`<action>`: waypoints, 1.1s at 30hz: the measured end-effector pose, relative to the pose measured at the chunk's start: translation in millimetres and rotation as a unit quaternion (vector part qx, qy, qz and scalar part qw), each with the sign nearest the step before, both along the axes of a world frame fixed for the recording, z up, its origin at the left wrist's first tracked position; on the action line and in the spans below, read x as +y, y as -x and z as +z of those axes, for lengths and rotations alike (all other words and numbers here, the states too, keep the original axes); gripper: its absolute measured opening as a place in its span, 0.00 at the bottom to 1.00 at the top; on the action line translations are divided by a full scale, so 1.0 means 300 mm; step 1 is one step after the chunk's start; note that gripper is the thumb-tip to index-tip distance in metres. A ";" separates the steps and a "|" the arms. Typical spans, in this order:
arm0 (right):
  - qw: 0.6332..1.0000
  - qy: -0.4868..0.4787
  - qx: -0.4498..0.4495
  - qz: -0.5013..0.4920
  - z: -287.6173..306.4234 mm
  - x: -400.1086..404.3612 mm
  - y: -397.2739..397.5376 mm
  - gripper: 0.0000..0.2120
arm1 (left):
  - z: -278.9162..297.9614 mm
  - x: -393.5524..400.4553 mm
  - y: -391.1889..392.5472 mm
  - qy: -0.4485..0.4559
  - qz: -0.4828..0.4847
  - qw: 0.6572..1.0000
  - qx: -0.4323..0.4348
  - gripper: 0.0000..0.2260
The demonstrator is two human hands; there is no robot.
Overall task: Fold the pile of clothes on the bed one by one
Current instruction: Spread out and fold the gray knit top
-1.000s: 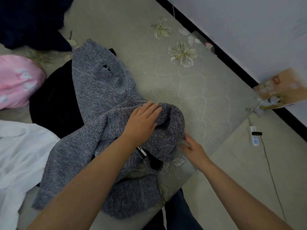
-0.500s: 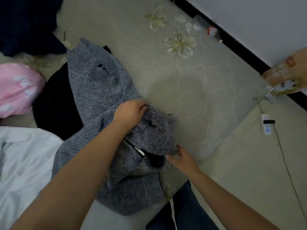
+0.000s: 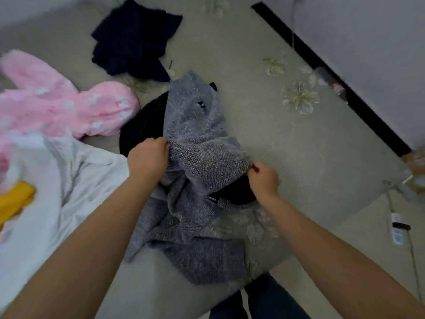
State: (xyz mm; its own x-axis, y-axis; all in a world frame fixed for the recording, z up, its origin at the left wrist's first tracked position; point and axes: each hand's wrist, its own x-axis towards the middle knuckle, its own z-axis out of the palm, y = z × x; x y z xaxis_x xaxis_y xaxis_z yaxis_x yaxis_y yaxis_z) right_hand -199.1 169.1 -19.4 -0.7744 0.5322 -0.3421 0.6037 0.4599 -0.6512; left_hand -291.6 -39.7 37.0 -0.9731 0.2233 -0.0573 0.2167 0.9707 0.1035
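Head view, one entry per item.

Grey knit sweater (image 3: 197, 157): lay crumpled near the foot edge of the bed (image 3: 287, 143), its upper part running away from me, its lower part bunched toward me. A dark lining showed at an opening on its right side.

My left hand (image 3: 148, 157): fingers curled tight round a fold on the sweater's left edge, gripping the knit.

My right hand (image 3: 263, 179): thumb and fingers pinched together on the sweater's right edge, just above the dark opening. The stretch of knit between my two hands was pulled taut.

Black garment (image 3: 142, 127): lay partly under the sweater, showing on its left side.

Pink fleece garment (image 3: 69, 107): lay at the left of the bed, white patches on it, apart from the sweater.

White garment (image 3: 69, 180): spread at the lower left, under my left forearm, touching the pink one.

Yellow cloth (image 3: 13, 201): at the far left edge, lying on the white garment.

Navy garment (image 3: 133, 40): lay rumpled at the far side of the bed, just beyond the sweater's top end.

Bedcover: pale, with flower motifs (image 3: 300, 99) on its right part.

Floor, right: a white power strip (image 3: 396, 227) with a cord.
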 end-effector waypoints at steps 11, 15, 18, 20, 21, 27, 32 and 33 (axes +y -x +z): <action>0.790 -0.250 0.252 0.500 0.457 -0.753 0.320 0.14 | 0.266 -0.644 -0.358 0.167 0.244 0.932 -0.210 0.06; 0.723 -0.231 0.184 0.625 0.310 -0.890 0.206 0.16 | 0.081 -0.765 -0.600 0.095 0.326 0.889 -0.309 0.09; 0.742 -0.212 0.215 0.599 0.153 -0.816 0.076 0.10 | -0.088 -0.783 -0.723 0.022 0.384 0.864 -0.324 0.11; 0.778 -0.225 0.194 0.553 0.055 -0.751 0.017 0.08 | -0.184 -0.791 -0.769 -0.025 0.418 0.854 -0.309 0.10; 0.792 -0.239 0.128 0.547 0.014 -0.728 -0.005 0.12 | -0.221 -0.793 -0.786 -0.051 0.434 0.846 -0.305 0.10; 0.799 -0.246 0.035 0.548 -0.104 -0.790 -0.044 0.29 | -0.370 -0.788 -0.827 -0.224 0.509 0.781 -0.282 0.04; 0.725 -0.326 0.049 0.604 -0.104 -0.971 -0.042 0.36 | -0.368 -0.807 -0.820 -0.337 0.563 0.713 -0.246 0.09; 0.700 -0.351 0.032 0.621 -0.105 -0.994 -0.046 0.38 | -0.357 -0.811 -0.819 -0.362 0.573 0.697 -0.236 0.09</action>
State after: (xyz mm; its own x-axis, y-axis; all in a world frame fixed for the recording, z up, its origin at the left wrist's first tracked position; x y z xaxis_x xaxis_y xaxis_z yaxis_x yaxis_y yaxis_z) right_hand -185.3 -129.0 -50.8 -0.7904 -0.5461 -0.2776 -0.5664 0.8241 -0.0087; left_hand -46.0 -282.9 -69.9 -0.4478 -0.5474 -0.7070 -0.8810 0.1351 0.4534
